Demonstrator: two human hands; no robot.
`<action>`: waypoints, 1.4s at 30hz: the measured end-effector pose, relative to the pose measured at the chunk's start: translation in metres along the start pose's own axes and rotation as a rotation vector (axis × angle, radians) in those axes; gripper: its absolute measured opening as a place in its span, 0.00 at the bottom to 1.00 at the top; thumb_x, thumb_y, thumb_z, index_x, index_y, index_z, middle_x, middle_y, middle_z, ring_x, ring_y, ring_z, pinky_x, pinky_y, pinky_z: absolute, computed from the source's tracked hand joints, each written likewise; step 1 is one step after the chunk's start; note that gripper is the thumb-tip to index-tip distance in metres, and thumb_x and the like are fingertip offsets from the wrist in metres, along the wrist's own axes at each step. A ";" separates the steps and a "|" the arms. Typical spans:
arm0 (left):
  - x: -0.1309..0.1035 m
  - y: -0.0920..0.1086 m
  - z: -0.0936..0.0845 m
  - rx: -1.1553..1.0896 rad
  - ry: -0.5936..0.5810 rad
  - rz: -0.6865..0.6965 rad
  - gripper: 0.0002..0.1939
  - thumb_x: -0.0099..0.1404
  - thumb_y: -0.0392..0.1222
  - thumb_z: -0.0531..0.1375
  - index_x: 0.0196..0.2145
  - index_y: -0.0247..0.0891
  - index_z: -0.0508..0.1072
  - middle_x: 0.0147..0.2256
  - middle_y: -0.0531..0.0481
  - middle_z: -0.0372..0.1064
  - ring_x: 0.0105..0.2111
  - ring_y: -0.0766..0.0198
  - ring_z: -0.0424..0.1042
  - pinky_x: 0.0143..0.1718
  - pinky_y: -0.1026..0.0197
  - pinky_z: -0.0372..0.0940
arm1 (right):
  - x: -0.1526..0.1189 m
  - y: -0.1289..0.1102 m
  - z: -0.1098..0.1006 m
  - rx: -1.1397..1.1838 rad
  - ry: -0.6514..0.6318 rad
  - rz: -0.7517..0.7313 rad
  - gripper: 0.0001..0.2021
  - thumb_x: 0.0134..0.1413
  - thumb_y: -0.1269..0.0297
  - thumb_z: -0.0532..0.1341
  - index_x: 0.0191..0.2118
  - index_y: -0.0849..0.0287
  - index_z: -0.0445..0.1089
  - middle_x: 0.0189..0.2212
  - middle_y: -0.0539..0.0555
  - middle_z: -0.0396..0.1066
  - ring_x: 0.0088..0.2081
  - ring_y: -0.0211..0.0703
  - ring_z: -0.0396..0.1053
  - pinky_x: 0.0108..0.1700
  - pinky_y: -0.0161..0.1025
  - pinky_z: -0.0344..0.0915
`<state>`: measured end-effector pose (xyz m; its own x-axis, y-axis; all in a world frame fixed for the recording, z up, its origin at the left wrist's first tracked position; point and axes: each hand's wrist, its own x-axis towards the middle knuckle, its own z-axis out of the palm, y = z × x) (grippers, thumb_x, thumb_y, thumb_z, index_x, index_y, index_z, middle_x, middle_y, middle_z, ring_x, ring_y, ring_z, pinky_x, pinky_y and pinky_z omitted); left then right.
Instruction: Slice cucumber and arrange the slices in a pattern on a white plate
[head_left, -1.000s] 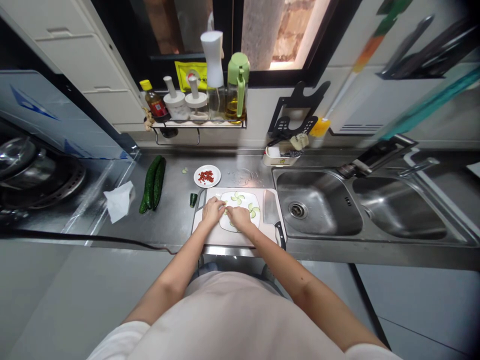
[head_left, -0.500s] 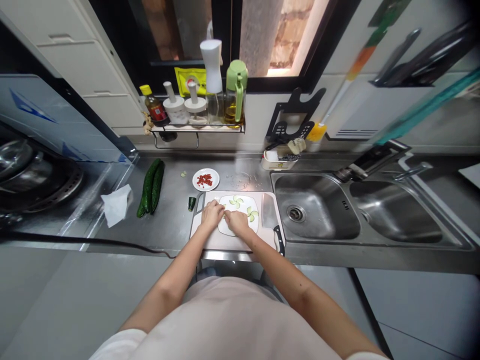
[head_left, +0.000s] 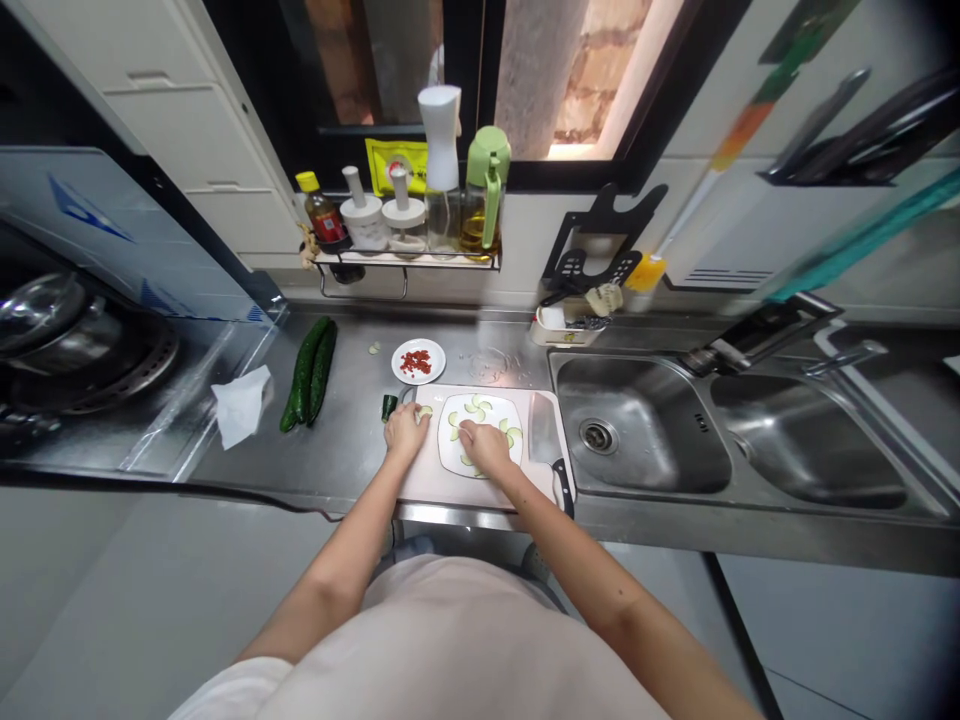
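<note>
A white square plate [head_left: 487, 405] rests on the pale cutting board [head_left: 427, 485], with thin cucumber slices [head_left: 477, 407] fanned in small curved groups on it. Over the plate's left half, my right hand [head_left: 486, 447] has its fingers pinched together beside one group; whatever is in the pinch is hidden. To the left of the plate, my left hand [head_left: 407, 432] is closed around pale cucumber slices [head_left: 424, 411] that show at its fingertips. A knife [head_left: 561, 485] with a black handle lies along the board's right side.
Behind the board stands a small plate [head_left: 397, 360] of chopped red pieces. A cucumber stub [head_left: 389, 406], two whole cucumbers [head_left: 311, 372] and a paper towel [head_left: 240, 405] lie to the left. On the right is a double sink [head_left: 645, 470]; a condiment rack [head_left: 412, 262] hangs behind.
My hands have moved apart: the left one has gone left, off the plate, with the slices, while the right stays over the plate. More cucumber slices are visible there. The view has shifted slightly.
</note>
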<state>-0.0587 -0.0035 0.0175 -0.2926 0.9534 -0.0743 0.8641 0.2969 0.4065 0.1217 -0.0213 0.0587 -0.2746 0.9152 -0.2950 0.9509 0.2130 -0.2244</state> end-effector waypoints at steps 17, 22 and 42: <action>0.011 0.002 0.003 -0.134 -0.017 0.012 0.10 0.56 0.38 0.58 0.38 0.41 0.71 0.35 0.47 0.71 0.40 0.57 0.68 0.41 0.59 0.60 | -0.013 0.002 -0.016 0.110 0.003 0.028 0.20 0.65 0.55 0.45 0.54 0.51 0.66 0.42 0.55 0.74 0.44 0.45 0.70 0.41 0.36 0.57; 0.012 0.000 0.001 -0.307 0.004 -0.026 0.11 0.56 0.34 0.55 0.39 0.40 0.70 0.32 0.50 0.71 0.34 0.61 0.69 0.38 0.61 0.60 | -0.013 0.001 -0.018 0.126 0.019 0.033 0.19 0.65 0.55 0.45 0.54 0.51 0.66 0.41 0.55 0.75 0.43 0.45 0.70 0.40 0.36 0.57; -0.017 0.047 -0.059 -1.051 -0.413 0.333 0.22 0.52 0.44 0.65 0.43 0.38 0.64 0.30 0.54 0.65 0.29 0.71 0.64 0.32 0.67 0.57 | 0.009 0.011 -0.043 0.874 0.210 -0.237 0.13 0.54 0.60 0.55 0.42 0.59 0.70 0.41 0.55 0.73 0.43 0.41 0.68 0.45 0.38 0.63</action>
<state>-0.0371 -0.0087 0.0916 0.2056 0.9781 -0.0331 0.0541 0.0224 0.9983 0.1361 0.0045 0.0936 -0.3357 0.9419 0.0029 0.4046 0.1470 -0.9026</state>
